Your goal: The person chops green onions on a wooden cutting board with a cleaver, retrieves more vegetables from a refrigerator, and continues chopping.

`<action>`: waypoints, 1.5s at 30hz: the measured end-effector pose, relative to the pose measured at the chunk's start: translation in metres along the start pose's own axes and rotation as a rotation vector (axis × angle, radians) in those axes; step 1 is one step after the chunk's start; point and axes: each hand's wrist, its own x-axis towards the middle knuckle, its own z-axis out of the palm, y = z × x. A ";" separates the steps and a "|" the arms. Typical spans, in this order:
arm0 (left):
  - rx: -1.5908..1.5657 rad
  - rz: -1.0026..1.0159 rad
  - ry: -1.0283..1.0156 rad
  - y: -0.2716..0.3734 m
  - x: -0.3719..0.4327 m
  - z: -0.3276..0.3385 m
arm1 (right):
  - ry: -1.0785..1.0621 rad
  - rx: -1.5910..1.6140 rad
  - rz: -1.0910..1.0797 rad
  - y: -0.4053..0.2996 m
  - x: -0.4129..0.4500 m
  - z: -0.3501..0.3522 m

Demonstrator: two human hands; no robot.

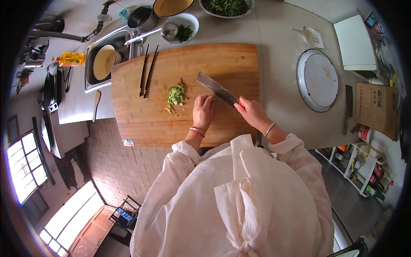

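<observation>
My right hand point(253, 113) grips the red handle of a cleaver point(218, 91), whose broad blade slants up and left over the wooden cutting board point(205, 61). My left hand point(203, 109) rests on the board just left of the blade, its fingers curled down; whether something lies under them is hidden. To its left sits a small pile of chopped scallion point(176, 94). Bits of minced garlic or ginger point(169, 109) lie just below that pile. Two dark chopsticks point(146, 72) lie side by side farther left on the board.
Beyond the board stand a white bowl point(194, 24) with a ladle and chopped greens, and a larger bowl of greens point(227, 15). A sink point(90, 84) holding a cream basin point(104, 62) is at left. An enamel tray point(318, 80) and another knife point(347, 109) lie right.
</observation>
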 end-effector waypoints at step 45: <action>-1.092 -0.237 -1.279 0.413 -0.045 0.092 | 2.317 1.306 0.178 0.083 -0.720 -0.035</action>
